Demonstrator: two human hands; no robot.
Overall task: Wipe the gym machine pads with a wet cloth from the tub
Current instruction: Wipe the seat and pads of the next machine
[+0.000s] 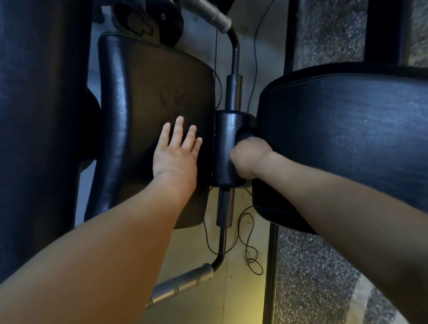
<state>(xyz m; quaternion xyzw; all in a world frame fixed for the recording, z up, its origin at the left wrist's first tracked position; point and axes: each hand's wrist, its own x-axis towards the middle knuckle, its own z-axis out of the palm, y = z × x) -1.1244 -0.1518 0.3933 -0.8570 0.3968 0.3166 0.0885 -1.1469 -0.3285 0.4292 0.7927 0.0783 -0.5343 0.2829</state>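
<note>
- Left hand point(176, 153) is flat and open, fingers spread a bit, palm down on the middle black pad point(160, 92); nothing held in it
- Right hand point(250, 159) is curled into a fist, tucked into the gap between the black cylinder hub point(228, 146) and the big pad on the right point(361, 131); something dark sits just above the knuckles but honestly can't tell if it's a cloth or part of the machine, so can't say what it's gripping, if anything
- middle pad is glossy along its left edge, duller and brownish on the face, with faint smudgy marks above the left fingertips
- hub sits on a thin black bar point(234, 53) running up and down between the two pads; bar bends at each end into a grey ribbed handle, one at the top point(200, 3), one at the bottom point(182, 284)
- right pad is dark vinyl with stitching round the edge, lying across the right forearm's side of the view
- another large shiny black pad point(21, 111) fills the left side, just beside the middle one
- thin black cord point(248, 244) loops loose on the pale floor point(216, 311) under the bar; speckled rubber matting point(305, 285) off to the right
- tub isn't anywhere in view
</note>
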